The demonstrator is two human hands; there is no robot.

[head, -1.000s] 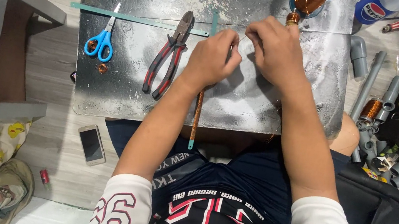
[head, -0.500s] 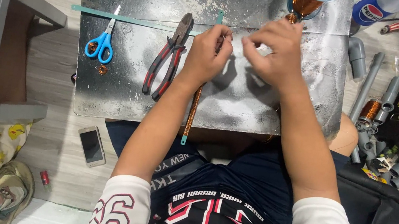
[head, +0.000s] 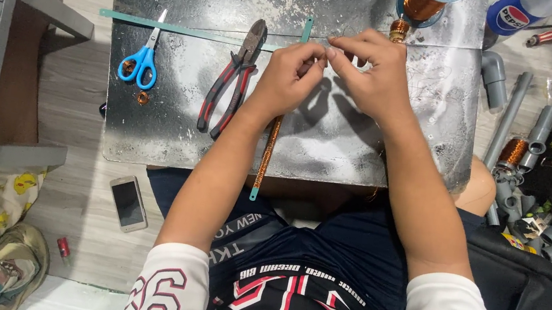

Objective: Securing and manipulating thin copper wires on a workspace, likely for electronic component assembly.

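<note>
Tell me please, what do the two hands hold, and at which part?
The left hand pinches a thin green strip wound with copper wire near its upper part. The right hand meets it there, fingertips together; what it grips is too small to tell.

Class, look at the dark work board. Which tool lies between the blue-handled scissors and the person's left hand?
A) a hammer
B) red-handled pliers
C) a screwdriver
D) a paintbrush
B: the red-handled pliers lie on the board, with the blue-handled scissors on one side and the left hand on the other.
</note>
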